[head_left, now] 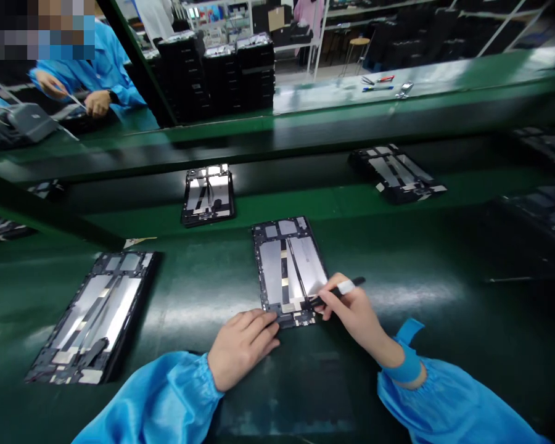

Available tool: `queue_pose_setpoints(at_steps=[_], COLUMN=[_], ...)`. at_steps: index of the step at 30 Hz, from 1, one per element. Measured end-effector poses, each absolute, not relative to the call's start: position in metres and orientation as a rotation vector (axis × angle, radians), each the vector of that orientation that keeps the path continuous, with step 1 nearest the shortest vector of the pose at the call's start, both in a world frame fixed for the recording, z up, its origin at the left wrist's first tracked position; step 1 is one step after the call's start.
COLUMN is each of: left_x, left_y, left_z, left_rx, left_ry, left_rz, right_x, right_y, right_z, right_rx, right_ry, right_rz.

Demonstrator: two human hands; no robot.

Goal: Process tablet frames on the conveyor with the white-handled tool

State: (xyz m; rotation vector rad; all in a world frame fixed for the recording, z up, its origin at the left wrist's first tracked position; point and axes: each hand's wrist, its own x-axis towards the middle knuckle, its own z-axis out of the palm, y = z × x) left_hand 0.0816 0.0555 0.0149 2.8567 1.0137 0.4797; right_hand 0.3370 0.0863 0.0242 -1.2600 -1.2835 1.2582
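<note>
An opened tablet chassis (289, 265) with silver battery cells lies face down on the green bench in front of me. My left hand (243, 348) rests on the bench with its fingertips pressed against the chassis's near edge, fingers curled together. My right hand (354, 311) pinches a thin black tool (337, 290) with a white band, and the tool's tip touches the near right corner of the chassis. Both arms wear blue sleeves, and a blue strap circles my right wrist.
A second opened chassis (92, 314) lies at the near left. Two more (208, 194) (395, 172) sit on the lower belt beyond. Stacked black trays (217, 74) stand behind the raised green shelf (351, 105). Another person in blue (92, 80) works at the far left.
</note>
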Motion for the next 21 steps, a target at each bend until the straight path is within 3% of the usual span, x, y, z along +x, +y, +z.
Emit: queue_pose_setpoints(at_steps=[4, 12, 21], left_x=[0.118, 0.159, 0.006], left_y=[0.095, 0.269, 0.319], left_z=[0.017, 0.029, 0.095], left_rx=[2.892, 2.671, 1.660], left_ry=[1.066, 1.604, 2.419], left_rz=[0.402, 0.499, 0.744], right_x=[0.349, 0.348, 0.332], right_y=[0.075, 0.090, 0.101], right_z=[0.009, -0.015, -0.022], right_rx=[-1.341, -1.380, -1.298], right_ry=[-1.102, -1.074, -1.063], right_rz=[1.008, 1.067, 1.196])
